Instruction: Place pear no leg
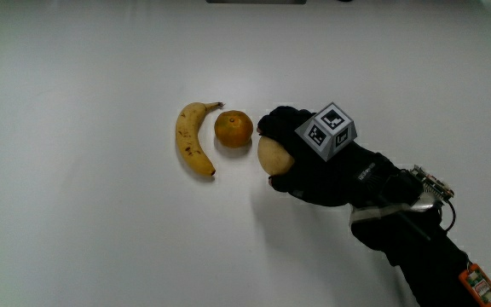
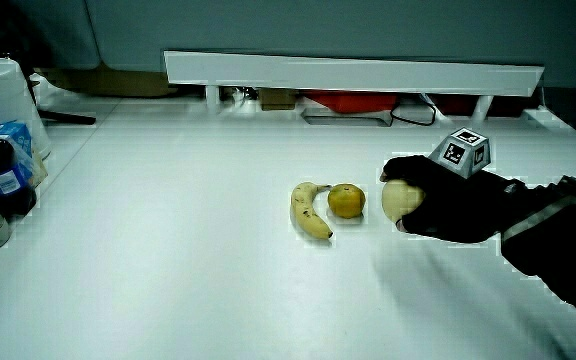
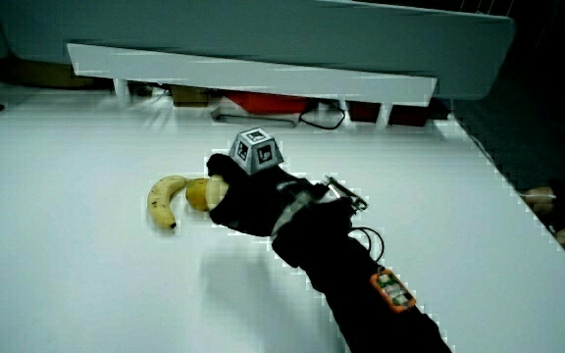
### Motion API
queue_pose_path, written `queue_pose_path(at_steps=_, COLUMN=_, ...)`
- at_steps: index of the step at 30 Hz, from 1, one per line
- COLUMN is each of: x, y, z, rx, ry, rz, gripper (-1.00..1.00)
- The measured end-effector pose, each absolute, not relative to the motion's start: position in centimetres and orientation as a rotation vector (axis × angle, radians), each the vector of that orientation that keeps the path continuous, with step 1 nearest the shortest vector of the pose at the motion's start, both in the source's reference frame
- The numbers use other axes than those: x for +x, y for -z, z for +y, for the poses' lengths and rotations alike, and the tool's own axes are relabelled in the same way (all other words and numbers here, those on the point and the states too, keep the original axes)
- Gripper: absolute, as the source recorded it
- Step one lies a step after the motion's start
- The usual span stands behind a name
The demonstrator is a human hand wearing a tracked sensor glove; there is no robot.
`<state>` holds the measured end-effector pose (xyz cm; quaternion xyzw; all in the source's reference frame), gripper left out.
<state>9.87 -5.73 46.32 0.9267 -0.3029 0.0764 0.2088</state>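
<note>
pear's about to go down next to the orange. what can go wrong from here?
1. The pear, held in the hand, sits close beside the orange. Setting it down could nudge the orange, which may roll into the banana.
2. The pear is rounded and the table is smooth, so it may tip or roll once the grip opens.
3. The fingers wrap much of the pear; pulling away could drag it.

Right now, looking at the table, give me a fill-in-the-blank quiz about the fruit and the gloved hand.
1. The hand is closed around the ____.
2. The orange lies between the pear and the ____.
3. On the back of the hand sits a small patterned ____.
4. The fruit that lies farthest from the hand is the ____.

Missing words: pear; banana; cube; banana
</note>
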Motion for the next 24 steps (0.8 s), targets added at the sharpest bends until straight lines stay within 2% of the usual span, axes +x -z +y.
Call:
queue_pose_path(at_steps=9, x=10.7, y=-49.6, z=-7.2, rx=2.550, ry=-0.214, rz=-0.722, gripper=0.00)
queue_pose_path(at_steps=24, x=10.9, y=-52.1, z=-7.1, rx=2.528, ry=-0.189, rz=-0.680, gripper=0.00)
